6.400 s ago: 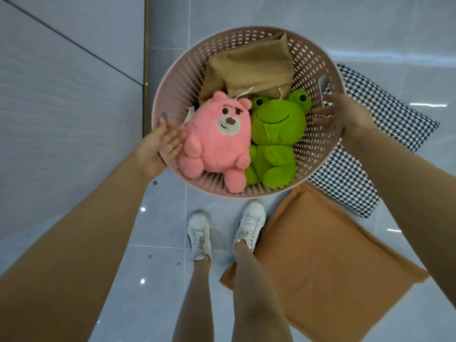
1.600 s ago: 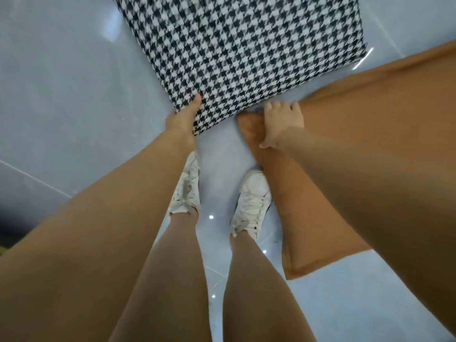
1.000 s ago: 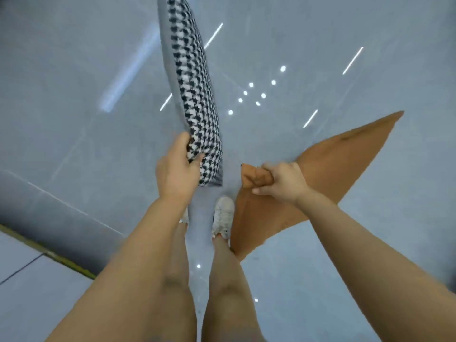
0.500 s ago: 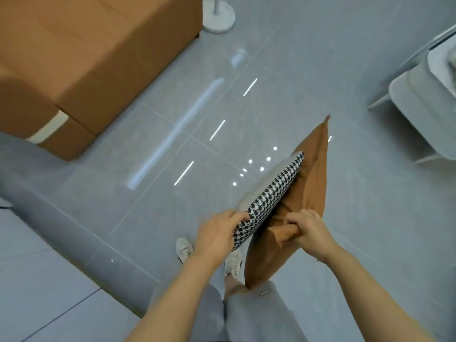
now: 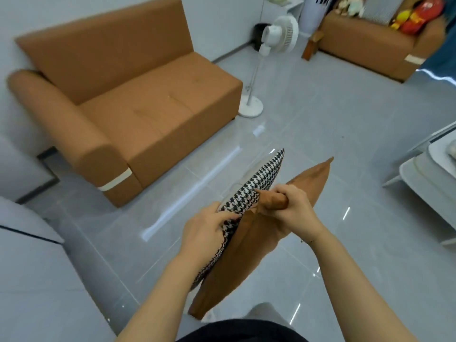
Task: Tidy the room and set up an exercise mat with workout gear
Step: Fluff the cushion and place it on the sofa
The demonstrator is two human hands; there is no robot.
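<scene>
My left hand [image 5: 206, 228] grips the near edge of a black-and-white houndstooth cushion [image 5: 261, 178], which stands on edge in the air in front of me. Right beside it my right hand [image 5: 291, 208] clutches a bunched corner of a brown cushion [image 5: 249, 255]. The two cushions hang side by side and touch, above the grey tiled floor [image 5: 308, 134].
A brown sofa [image 5: 138, 104] with a bare seat stands ahead on the left. A white standing fan [image 5: 269, 58] is at its right end. A second brown sofa [image 5: 370, 38] with soft toys is at the far right, pale furniture [image 5: 429, 176] at the right edge.
Both cushions have come up off the floor in my hands and now hang together. My view has risen from the floor to the room, bringing the brown sofa fully into sight.
</scene>
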